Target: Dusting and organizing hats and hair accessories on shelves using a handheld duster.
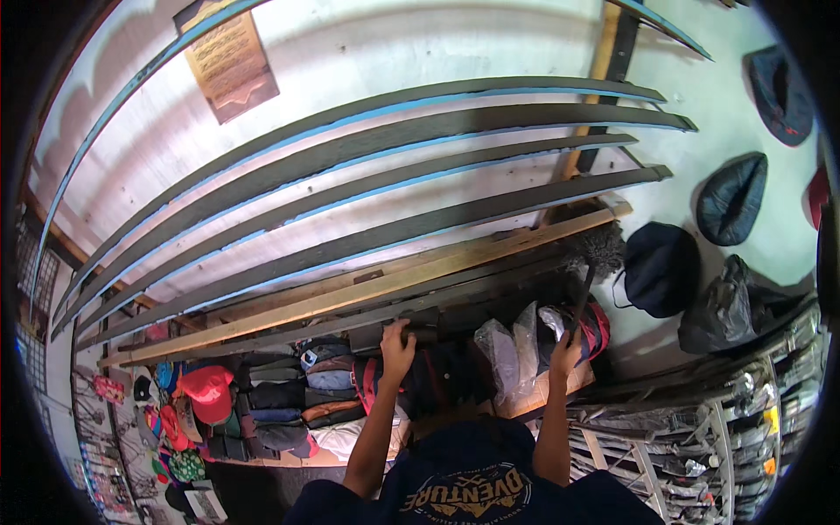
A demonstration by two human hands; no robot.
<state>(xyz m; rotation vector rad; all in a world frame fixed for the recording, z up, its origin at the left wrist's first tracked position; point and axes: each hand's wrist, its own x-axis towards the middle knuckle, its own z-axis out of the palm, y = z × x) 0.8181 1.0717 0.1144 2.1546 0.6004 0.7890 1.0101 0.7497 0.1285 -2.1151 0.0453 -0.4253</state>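
A dark duster with a bushy head is in my right hand, which is closed around its handle. The bristles touch the right end of a bare wooden beam, near the wall. My left hand is raised at a dark board under that beam, fingers bent and thumb apart. Whether it grips the board or only rests there I cannot tell. Below the hands, dark and red caps stand in a row. Caps in clear plastic wrap sit between my two arms.
Several dark slats with blue edges run along the wall above. Caps hang at the right, near a black plastic bag. A rack of wrapped goods stands lower right. Stacked caps fill the shelf at left.
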